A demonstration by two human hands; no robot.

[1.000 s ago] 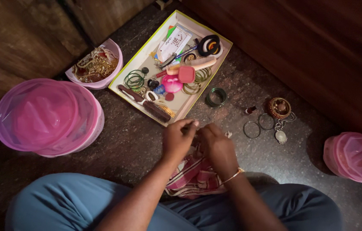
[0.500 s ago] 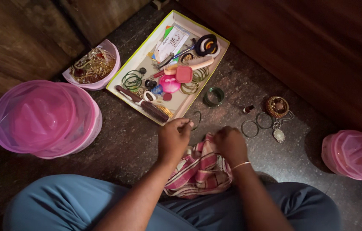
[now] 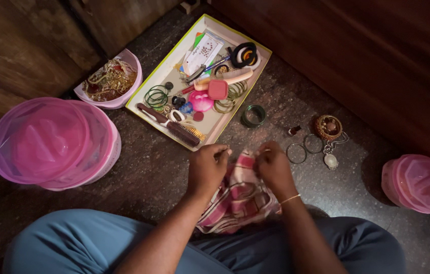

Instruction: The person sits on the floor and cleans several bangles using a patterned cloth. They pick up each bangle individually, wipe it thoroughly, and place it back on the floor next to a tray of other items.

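Both grips pinch something small I can't make out: left hand (image 3: pixel 207 167), right hand (image 3: pixel 274 167), over the striped cloth (image 3: pixel 237 195). I judge a wiping step in hand; next calls for holding steady.

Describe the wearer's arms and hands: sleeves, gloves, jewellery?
Both forearms are bare, with no sleeves in view and no gloves. The left hand shows no jewellery. The right hand has a thin gold-coloured bangle at the wrist. No rings can be made out.

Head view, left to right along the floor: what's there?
Large pink lidded plastic tub → small pink bowl of gold jewellery → left hand → pink striped cloth → right hand → ornate round gold trinket box → small pink lidded tub.
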